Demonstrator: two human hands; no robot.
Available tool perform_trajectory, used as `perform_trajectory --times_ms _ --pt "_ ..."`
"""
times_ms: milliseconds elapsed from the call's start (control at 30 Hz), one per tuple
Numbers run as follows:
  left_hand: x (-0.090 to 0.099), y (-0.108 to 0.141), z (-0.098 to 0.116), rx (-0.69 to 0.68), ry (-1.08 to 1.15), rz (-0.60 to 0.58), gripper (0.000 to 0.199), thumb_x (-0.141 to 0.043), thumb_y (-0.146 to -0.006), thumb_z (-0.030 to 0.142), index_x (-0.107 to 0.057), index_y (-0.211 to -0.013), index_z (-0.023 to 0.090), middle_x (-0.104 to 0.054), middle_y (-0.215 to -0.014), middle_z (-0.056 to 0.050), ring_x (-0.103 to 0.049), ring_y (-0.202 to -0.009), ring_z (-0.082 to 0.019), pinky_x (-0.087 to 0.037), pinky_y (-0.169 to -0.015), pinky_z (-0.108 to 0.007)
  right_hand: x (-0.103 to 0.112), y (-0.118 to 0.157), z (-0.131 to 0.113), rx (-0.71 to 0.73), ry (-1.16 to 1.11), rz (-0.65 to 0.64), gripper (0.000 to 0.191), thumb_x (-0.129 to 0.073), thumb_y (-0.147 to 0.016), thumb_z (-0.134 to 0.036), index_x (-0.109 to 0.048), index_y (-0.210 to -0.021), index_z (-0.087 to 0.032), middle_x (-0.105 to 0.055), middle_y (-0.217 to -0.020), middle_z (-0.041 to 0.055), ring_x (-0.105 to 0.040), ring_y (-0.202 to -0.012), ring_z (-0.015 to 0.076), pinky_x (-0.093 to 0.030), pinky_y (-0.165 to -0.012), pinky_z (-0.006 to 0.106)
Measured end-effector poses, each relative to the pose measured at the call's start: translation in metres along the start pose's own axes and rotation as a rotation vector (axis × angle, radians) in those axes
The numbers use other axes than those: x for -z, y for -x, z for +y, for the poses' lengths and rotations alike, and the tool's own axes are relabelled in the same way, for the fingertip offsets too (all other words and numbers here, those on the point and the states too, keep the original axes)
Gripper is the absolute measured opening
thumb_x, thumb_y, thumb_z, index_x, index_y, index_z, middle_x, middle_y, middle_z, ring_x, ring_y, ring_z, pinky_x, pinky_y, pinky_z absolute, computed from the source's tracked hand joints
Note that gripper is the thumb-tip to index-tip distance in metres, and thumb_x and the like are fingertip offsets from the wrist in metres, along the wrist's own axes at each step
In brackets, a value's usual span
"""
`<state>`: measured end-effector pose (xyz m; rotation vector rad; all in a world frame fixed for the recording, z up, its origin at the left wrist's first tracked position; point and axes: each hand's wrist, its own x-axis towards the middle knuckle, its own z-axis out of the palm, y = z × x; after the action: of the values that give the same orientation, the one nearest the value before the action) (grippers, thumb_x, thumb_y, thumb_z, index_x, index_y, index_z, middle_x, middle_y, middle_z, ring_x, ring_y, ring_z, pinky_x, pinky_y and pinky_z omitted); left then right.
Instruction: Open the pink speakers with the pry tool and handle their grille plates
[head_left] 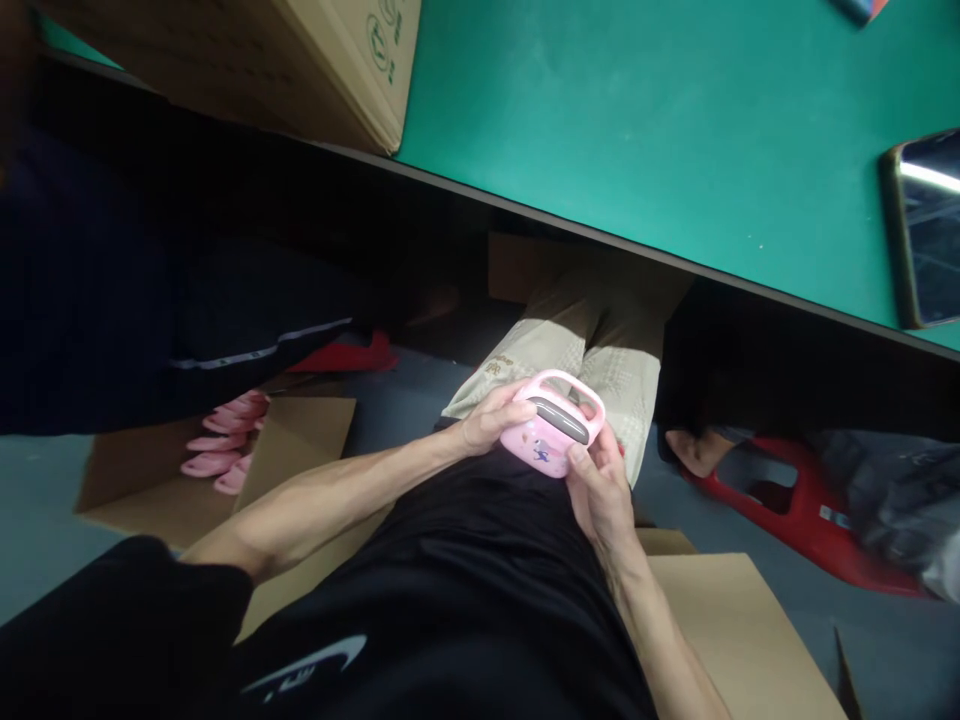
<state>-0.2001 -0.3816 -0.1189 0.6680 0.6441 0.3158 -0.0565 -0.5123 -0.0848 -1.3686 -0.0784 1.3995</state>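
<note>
In the head view, the left grip (pixel 487 420) and the right grip (pixel 596 490) are both closed on a pink plastic case (pixel 544 450) with a looped handle, holding it between them above the beige patterned trousers (pixel 540 350) and just beyond the black shirt (pixel 450 600). The left grip's fingers (pixel 504 412) curl over the case's left edge, while the right grip's thumb (pixel 577 460) presses on its front face, near a small cartoon print (pixel 541 455). The handle loop points away from the torso, up and to the right, towards the desk. A dark grey bar (pixel 559 420) crosses the case, its long axis tilting down to the right.

Well beyond the grips lies the green desk (pixel 600 120), with a cardboard box (pixel 337 60) on it up and to the left and a glossy dark screen (pixel 922 230) at the far right. Left of the left grip, an open cardboard carton (pixel 142 490) holds pink moulded pieces (pixel 217 435), with a dark garment (pixel 255 345) bearing a pale stripe above them. Right of the right grip, a bare foot (pixel 697 450) sits beside a red plastic stool (pixel 802 510), and a cardboard sheet (pixel 735 630) lies below and to the right.
</note>
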Motion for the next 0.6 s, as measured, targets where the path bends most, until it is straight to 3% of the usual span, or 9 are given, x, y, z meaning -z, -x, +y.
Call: perform_trajectory --times_ms 100,233,400,500,600 --pt "0.0 -0.005 -0.004 0.075 0.075 0.09 0.059 -0.079 -0.087 0.058 -0.076 -0.122 0.011 -0.082 -0.11 -0.017 -0.079 -0.093 -0.029 -0.061 -0.081 -0.036 0.003 -0.005 -0.003 -0.056 -0.017 -0.047 0.077 -0.083 -0.088 -0.059 -0.053 -0.153 -0.032 -0.064 -0.156 0.0115 -0.066 -0.138 0.0339 -0.057 -0.116 0.06" --pt "-0.008 -0.014 0.002 0.18 0.278 0.197 0.05 -0.073 -0.095 0.056 -0.078 -0.114 0.011 -0.084 -0.107 -0.016 -0.08 -0.094 -0.028 -0.065 -0.083 -0.036 0.003 -0.008 -0.009 -0.061 -0.012 -0.121 0.079 -0.084 -0.088 -0.059 -0.053 -0.155 -0.031 -0.062 -0.156 0.0133 -0.07 -0.129 0.0348 -0.068 -0.097 0.056" --pt "-0.008 -0.024 0.016 0.366 0.272 0.24 0.051 -0.062 -0.102 0.057 -0.078 -0.116 0.011 -0.083 -0.107 -0.02 -0.081 -0.084 -0.032 -0.067 -0.062 -0.041 0.0 -0.015 -0.005 -0.017 -0.011 -0.047 0.069 -0.085 -0.088 -0.055 -0.061 -0.147 -0.026 -0.066 -0.147 0.0132 -0.072 -0.116 0.0294 -0.072 -0.079 0.041" --pt "-0.005 -0.028 0.018 0.379 0.227 0.178 0.054 -0.063 -0.101 0.06 -0.076 -0.126 0.014 -0.083 -0.11 -0.02 -0.082 -0.084 -0.033 -0.067 -0.061 -0.041 0.006 -0.018 -0.005 -0.076 -0.035 -0.089 0.068 -0.082 -0.09 -0.057 -0.061 -0.147 -0.027 -0.065 -0.148 0.0128 -0.072 -0.116 0.0277 -0.072 -0.081 0.042" --pt "-0.007 -0.03 0.019 0.393 0.177 0.14 0.058 -0.062 -0.101 0.065 -0.075 -0.129 0.015 -0.083 -0.108 -0.02 -0.082 -0.081 -0.032 -0.066 -0.059 -0.038 0.015 -0.015 -0.007 -0.044 0.071 -0.067 0.082 -0.079 -0.092 -0.058 -0.044 -0.161 -0.033 -0.057 -0.158 0.014 -0.07 -0.126 0.0313 -0.07 -0.092 0.053"
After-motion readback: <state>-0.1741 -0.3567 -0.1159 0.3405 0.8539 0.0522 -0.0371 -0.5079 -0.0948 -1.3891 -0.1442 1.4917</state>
